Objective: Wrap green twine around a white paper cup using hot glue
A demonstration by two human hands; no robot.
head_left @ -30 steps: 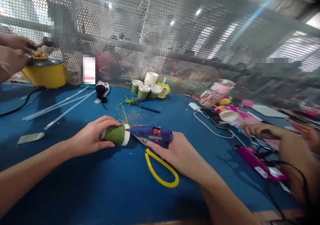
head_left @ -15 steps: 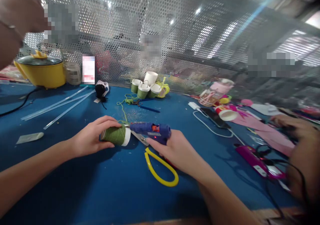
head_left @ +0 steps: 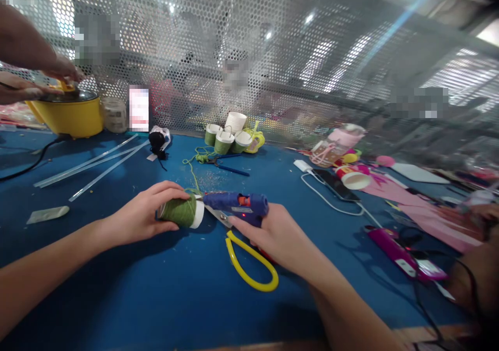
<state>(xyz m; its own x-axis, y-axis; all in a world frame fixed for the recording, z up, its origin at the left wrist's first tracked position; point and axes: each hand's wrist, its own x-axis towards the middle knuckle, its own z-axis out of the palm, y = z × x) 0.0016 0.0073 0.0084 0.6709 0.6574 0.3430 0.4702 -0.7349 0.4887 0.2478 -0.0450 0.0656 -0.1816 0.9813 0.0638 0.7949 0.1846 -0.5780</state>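
Note:
My left hand [head_left: 150, 213] is closed round a small paper cup [head_left: 180, 211] wrapped in green yarn, lying on its side with the white rim to the right. A loose yarn strand [head_left: 192, 173] runs from it to a small tangle behind. My right hand [head_left: 268, 231] grips a blue glue gun [head_left: 230, 203] with a red light on its side. The gun's nozzle is close to the cup's rim; whether it touches, I cannot tell. Scissors with yellow handles [head_left: 253, 270] lie under the gun and my right hand, one handle loop hidden.
Green-wrapped cups [head_left: 224, 142] and pliers [head_left: 232, 170] stand or lie behind my hands. Glue sticks [head_left: 105, 158] are at left. A phone [head_left: 336, 184] and purple power strip [head_left: 405, 252] lie right. Another person's hands [head_left: 62, 78] are over a yellow pot [head_left: 76, 117].
At far left, another person's hands have come down onto the pot's lid. The person's arm at the right edge has shifted lower. My hands, cup and glue gun have hardly moved.

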